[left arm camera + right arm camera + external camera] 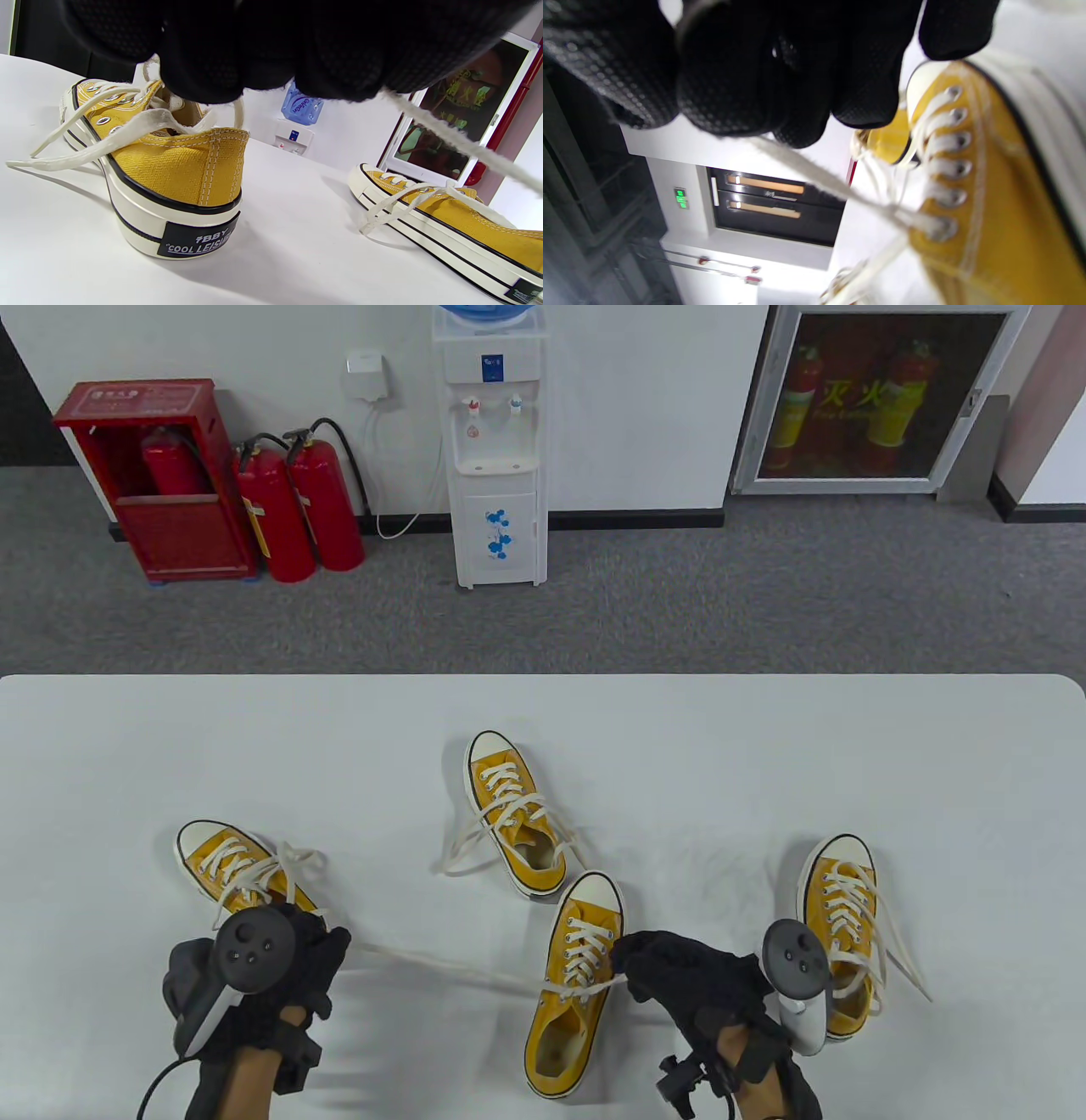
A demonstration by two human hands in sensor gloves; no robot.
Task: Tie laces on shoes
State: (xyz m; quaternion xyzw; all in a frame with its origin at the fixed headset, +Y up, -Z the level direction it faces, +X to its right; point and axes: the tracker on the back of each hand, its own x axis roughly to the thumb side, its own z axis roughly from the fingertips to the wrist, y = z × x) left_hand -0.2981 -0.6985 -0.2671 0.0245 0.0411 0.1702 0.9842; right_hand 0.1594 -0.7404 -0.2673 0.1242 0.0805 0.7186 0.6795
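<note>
Four yellow shoes sit on the white bench. The one being worked on, the near shoe, lies toe-away close to the bench's near edge, about midway along it. Its two lace ends are drawn out to either side.

The left hand is curled round the long lace, which runs taut from the shoe's top eyelets across the bench to that hand. In the left wrist view the cord leaves the closed fingers at a slant. That hand hovers over the heel of the left shoe, whose own laces lie loose; it appears only to pass above it, not to grip it.

The right hand pinches the other lace end just beside the shoe's top eyelets. The right wrist view shows the strand coming from under bent fingertips to the last eyelet.

Pulling both ends apart like this looks meant to take the slack out of the lacing before a first knot is crossed; no knot is visible yet.

The far shoe lies toward the bench's middle, and the right shoe stands just beyond the right hand, both untied.
</note>
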